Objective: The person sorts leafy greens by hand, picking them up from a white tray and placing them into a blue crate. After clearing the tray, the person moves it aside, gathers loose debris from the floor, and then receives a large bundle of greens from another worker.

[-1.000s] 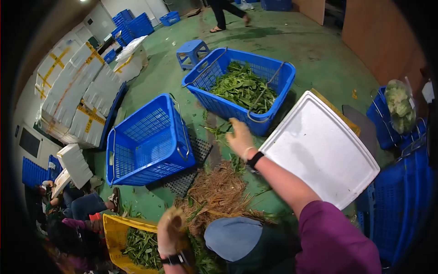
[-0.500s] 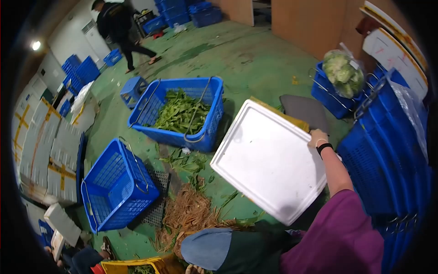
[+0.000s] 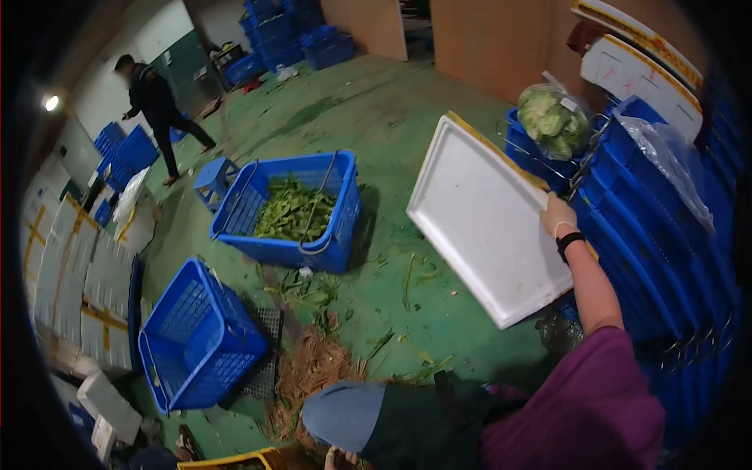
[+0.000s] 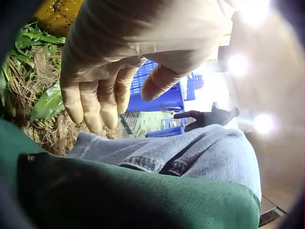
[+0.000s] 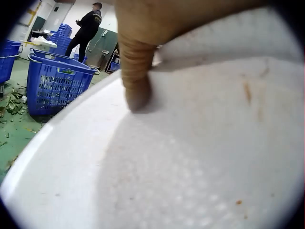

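A white foam lid [image 3: 489, 223] with yellow tape along one edge is held tilted above the floor at the right. My gloved right hand [image 3: 558, 218] grips its upper right edge; in the right wrist view the thumb [image 5: 137, 88] presses on the white foam [image 5: 190, 167]. My gloved left hand [image 4: 128, 62] hangs over the lap with relaxed fingers and nothing in them, near a heap of roots and leaves [image 4: 47, 95]. Only a bit of that hand [image 3: 338, 458] shows at the bottom of the head view.
A blue basket of greens [image 3: 345, 235] and an empty blue basket [image 3: 192, 337] stand on the green floor. Stacked blue crates [image 3: 650, 258] and bagged cabbage [image 3: 552, 121] are at the right. A yellow crate [image 3: 227, 462] lies at the bottom edge. A person [image 3: 157, 110] is far left.
My right hand has moved from beside the greens basket to the lid's edge, and the lid has tilted up and shifted away from the lap. The head view has turned rightward.
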`<state>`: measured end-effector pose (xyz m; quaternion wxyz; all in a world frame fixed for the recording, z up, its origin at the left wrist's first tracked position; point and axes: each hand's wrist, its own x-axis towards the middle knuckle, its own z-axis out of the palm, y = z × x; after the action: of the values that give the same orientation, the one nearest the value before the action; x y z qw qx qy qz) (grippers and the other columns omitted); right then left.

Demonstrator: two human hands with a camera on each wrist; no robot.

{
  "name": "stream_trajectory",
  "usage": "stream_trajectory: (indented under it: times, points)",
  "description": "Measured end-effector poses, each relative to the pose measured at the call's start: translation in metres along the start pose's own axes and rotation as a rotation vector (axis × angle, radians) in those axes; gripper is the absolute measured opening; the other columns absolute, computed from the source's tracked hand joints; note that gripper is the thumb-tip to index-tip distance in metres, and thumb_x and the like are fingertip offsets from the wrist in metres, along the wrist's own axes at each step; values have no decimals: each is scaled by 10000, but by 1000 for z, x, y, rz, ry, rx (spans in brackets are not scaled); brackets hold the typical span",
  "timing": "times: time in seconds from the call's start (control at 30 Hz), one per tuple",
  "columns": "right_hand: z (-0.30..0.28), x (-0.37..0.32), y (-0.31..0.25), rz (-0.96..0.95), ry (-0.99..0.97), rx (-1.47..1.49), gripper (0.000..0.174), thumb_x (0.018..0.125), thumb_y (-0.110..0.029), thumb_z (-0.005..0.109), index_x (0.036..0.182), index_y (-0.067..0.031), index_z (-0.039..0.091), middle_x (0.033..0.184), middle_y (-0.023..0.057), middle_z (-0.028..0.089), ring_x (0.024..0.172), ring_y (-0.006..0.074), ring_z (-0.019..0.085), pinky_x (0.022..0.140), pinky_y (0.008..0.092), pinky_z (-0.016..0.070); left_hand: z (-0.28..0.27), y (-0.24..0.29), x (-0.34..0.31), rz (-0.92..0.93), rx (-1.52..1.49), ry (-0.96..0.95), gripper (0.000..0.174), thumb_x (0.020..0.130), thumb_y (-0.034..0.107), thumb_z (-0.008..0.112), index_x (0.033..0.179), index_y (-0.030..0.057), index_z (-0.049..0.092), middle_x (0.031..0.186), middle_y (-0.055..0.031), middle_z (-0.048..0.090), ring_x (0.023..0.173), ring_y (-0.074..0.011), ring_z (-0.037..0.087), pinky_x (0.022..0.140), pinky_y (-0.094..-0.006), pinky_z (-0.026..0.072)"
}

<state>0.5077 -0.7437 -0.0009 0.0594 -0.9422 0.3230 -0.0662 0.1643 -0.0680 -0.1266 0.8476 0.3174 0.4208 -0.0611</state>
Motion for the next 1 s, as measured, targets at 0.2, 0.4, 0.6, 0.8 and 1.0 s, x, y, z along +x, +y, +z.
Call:
stream_trajectory:
  times: [0.2,0.4,0.6,0.8,1.0]
  points:
    - [23,59,-10,125,117,-80,287,986,-179,381,1198,-79,545,1152,192,669,1067,357,657,869,477,540,28,-18,-22,113,-130,201,171,921,165,627,981,7,651,894,-85,668,682,-188,547,625,-295,452]
    - [20,102,34,57,-242,-173,465,813,-81,565,1272,-6,581,1267,243,594,1193,360,578,967,429,491,-1,-34,-22,138,-164,214,178,914,178,639,1006,26,651,955,-100,688,780,-177,622,692,-291,498]
    - [-3,-11,-89,-61,133,-213,796,735,-294,812,1401,-84,431,1222,169,581,1130,321,586,892,441,506,-13,-43,-2,165,-95,188,186,943,203,553,999,33,602,825,-42,611,723,-182,567,642,-328,453]
    - [119,-91,-332,-1000,-295,645,409,860,-244,622,1196,-10,617,1160,195,640,1099,362,591,974,412,457,4,-42,-6,183,-9,217,172,944,191,550,979,40,624,817,-42,629,703,-163,575,607,-306,466]
    - [152,-126,-514,-998,-405,19,647,823,-274,702,1385,-67,459,1382,123,530,1356,292,418,1102,633,267,-17,-55,-29,281,-9,277,279,977,186,489,1151,-11,583,1032,-169,675,892,-261,668,782,-357,536]
